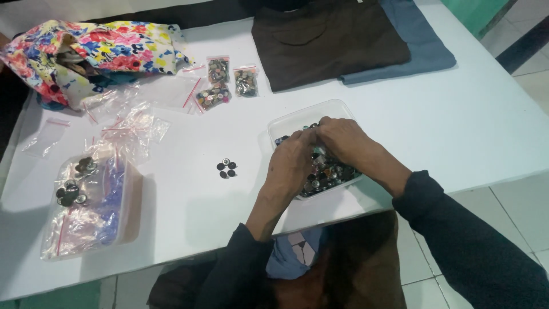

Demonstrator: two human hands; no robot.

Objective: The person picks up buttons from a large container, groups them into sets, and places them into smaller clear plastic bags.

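Both hands in clear plastic tub of mixed buttons: left hand & right hand fingertips pinched together, what's gripped can't tell. Small black button cluster just left on white table.

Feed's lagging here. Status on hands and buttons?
Left hand and right hand both in clear tub of buttons. Grip unclear. Nothing blocking.

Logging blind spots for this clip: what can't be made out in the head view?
- Fingertips of the left hand and right hand: hidden against each other over the tub; any button held is unseen.
- Small bags: contents too small.
- Brown cloth: cut off by the top edge.
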